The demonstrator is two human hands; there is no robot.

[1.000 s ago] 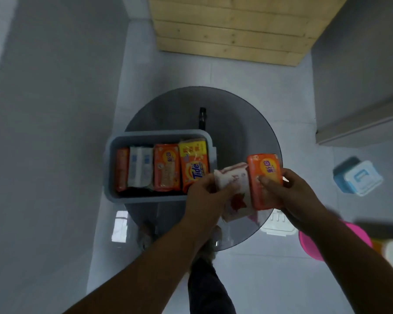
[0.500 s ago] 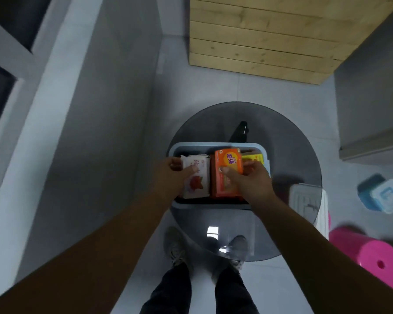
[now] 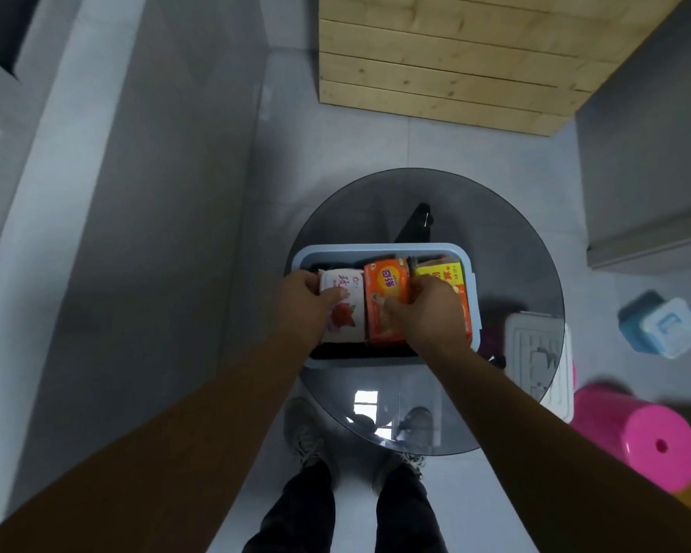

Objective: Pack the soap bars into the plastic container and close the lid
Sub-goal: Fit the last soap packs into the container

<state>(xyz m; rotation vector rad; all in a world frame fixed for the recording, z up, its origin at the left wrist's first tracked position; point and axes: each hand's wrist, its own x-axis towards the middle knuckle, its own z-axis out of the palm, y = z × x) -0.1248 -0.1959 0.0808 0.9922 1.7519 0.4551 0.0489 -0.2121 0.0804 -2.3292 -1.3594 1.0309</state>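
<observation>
Home, I reckon: spare rm or utility corner. Pale tile floor (image 3: 356, 145) w/ grout lines, plain grey walls (image 3: 156, 193). Unpainted pale wood plank panel (image 3: 475, 53) at far side. I stand at small round smoked-glass table (image 3: 515, 241); my shoes (image 3: 417, 427) show thru top, window reflection (image 3: 366, 401) on it too. Pink plastic stool (image 3: 647, 441) on floor at my right, small blue & white plastic box (image 3: 663, 325) beyond it. Grey cabinet (image 3: 647, 153) at right w/ pale ledge. Dark opening (image 3: 1, 33) w/ pale frame at top left.

Single head-worn view, steeply downward and close, over the round glass table (image 3: 507, 249).
</observation>
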